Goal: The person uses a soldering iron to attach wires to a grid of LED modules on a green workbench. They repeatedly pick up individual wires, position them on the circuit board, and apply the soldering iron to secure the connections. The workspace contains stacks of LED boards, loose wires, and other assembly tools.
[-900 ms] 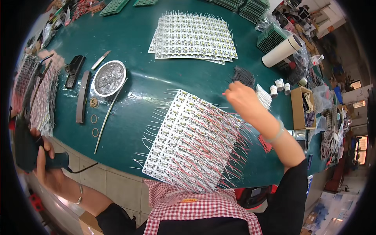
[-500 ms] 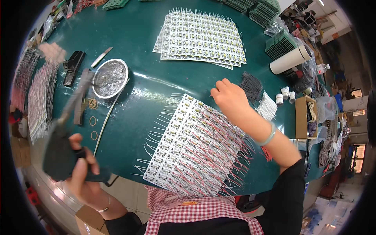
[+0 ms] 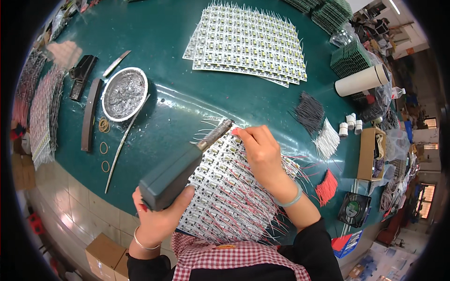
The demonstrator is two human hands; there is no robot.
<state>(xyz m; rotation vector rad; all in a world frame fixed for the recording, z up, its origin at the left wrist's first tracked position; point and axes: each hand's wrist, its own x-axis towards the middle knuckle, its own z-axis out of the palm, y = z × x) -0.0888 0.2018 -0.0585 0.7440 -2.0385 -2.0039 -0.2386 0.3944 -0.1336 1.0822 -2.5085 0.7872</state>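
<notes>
My left hand (image 3: 159, 218) is wrapped round the grip of a dark green soldering gun (image 3: 172, 175). Its metal tip reaches the far edge of a white circuit board panel (image 3: 220, 161) in front of me. Rows of small components cover the panel, and many red and white wires stand out from it. Thumb and fingers of my right hand (image 3: 262, 157) are pinched together over the panel's far edge, close beside the tip. Something small and red (image 3: 235, 131) shows at those fingertips; its kind is too small to make out.
At the far side lie more stacked panels (image 3: 248, 44). Left are a white bowl (image 3: 106, 100) of metallic scraps, rubber bands (image 3: 104, 125), a knife (image 3: 116, 64) and a dark bar (image 3: 91, 117). Right are black (image 3: 309, 112), white (image 3: 327, 140) and red wires (image 3: 326, 188), a cylinder (image 3: 362, 80) and a fan (image 3: 355, 209).
My left hand has brought the soldering gun from beside the bowl rightward onto the panel. My right hand has come down to the panel's far edge. The view has shifted slightly.
</notes>
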